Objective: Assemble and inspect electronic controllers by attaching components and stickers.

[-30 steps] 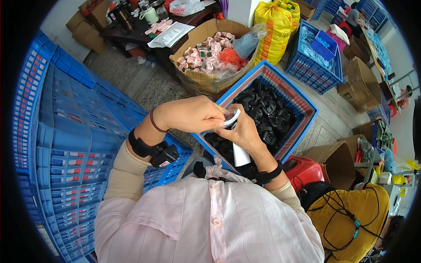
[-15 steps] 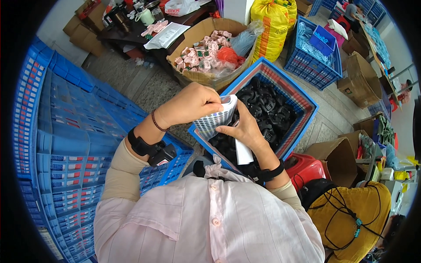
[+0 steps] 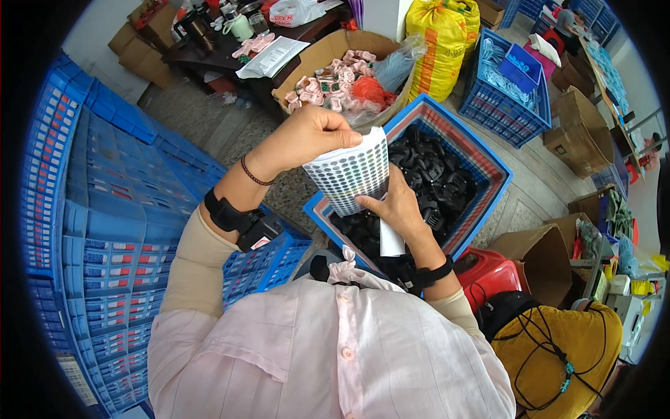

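Note:
Between my two hands is a white sheet of small round dark stickers, bent into a curve. My left hand pinches its upper edge between thumb and fingers. On the sheet's right side, my right hand grips it with the thumb across the front; the fingers behind are partly hidden. A white strip of the paper hangs below the right hand. Under the sheet stands a blue crate with a checked lining, holding many black plastic parts.
Stacked blue crates rise close on my left. Beyond the crate sits a large carton of pink pieces, beside yellow sacks. A red stool and an open cardboard box are at the right, near a mustard cloth-covered seat.
My left hand has moved slightly up and the sheet has opened out, so more of its dotted face shows. My right hand keeps its grip.

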Demonstrator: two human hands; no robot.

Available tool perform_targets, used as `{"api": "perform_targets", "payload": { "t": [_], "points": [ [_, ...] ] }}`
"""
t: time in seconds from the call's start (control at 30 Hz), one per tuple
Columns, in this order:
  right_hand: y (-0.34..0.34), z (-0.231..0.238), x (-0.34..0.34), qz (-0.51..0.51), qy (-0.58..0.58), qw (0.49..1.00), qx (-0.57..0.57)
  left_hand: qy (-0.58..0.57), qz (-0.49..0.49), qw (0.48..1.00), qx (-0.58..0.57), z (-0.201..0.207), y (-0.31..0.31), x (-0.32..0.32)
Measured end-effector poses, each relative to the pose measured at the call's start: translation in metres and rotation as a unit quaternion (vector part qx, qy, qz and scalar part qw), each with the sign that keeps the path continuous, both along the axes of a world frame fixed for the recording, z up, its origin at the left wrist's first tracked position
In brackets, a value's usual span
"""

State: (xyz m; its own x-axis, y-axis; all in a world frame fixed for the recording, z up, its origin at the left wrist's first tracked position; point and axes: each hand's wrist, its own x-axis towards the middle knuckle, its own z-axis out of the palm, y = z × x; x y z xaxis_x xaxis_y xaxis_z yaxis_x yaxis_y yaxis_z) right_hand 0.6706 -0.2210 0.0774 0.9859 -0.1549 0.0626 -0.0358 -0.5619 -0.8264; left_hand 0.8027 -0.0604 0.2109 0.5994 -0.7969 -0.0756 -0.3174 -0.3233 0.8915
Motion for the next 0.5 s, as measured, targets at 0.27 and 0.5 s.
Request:
{"api": "perform_targets", "payload": {
  "t": [0.27, 0.5],
  "points": [
    [0.021, 0.050, 0.024, -0.036, -0.143, 0.989, -0.031, 0.075, 0.082, 0.987, -0.114, -0.016, -0.023, -0.005],
    [-0.006, 0.075, 0.031, -0.008, -0.205, 0.976, -0.068, -0.029, 0.080, 0.992, -0.097, 0.004, -0.026, -0.017]
  ]
}}
